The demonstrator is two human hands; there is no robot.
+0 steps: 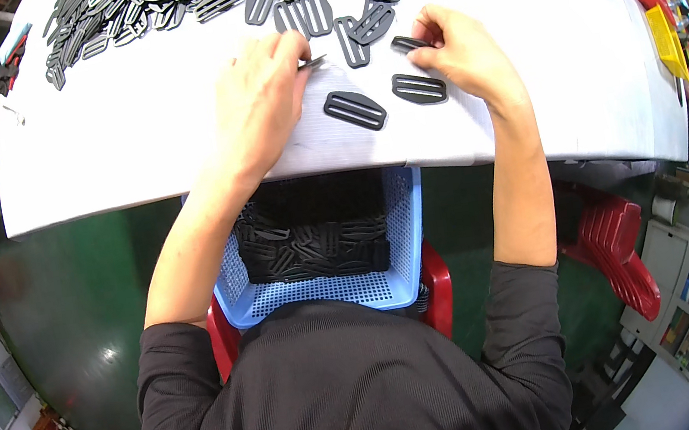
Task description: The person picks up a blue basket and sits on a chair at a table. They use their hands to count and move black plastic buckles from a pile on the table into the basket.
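A: What did the scene take in, widest first?

B: A broad, white-covered worktop, faintly creased, spread before a person in black sleeves. Below its near edge sat a light-blue, perforated plastic basket, with many slim black slotted pieces inside. At the far left, a dense heap of black slotted buckles covered the worktop's corner.

A: And the hands?

B: The left hand pinched something thin and dark, seen nearly edge-on; what it was could not be told. The right hand held a black, plastic-looking buckle between thumb and fingers, its free end pointing toward the left hand.

A: Which loose pieces lay closest?

B: Just nearside of the right hand, the nearer of the two, a flat black two-slot buckle lay with its long axis running mostly left to right. Between the hands, closer to the left, a slanted black elongated buckle dipped toward the person at its right end.

A: Their make?

B: Matte and stiff-looking, with tapered ends and long parallel slots that showed the white beneath.
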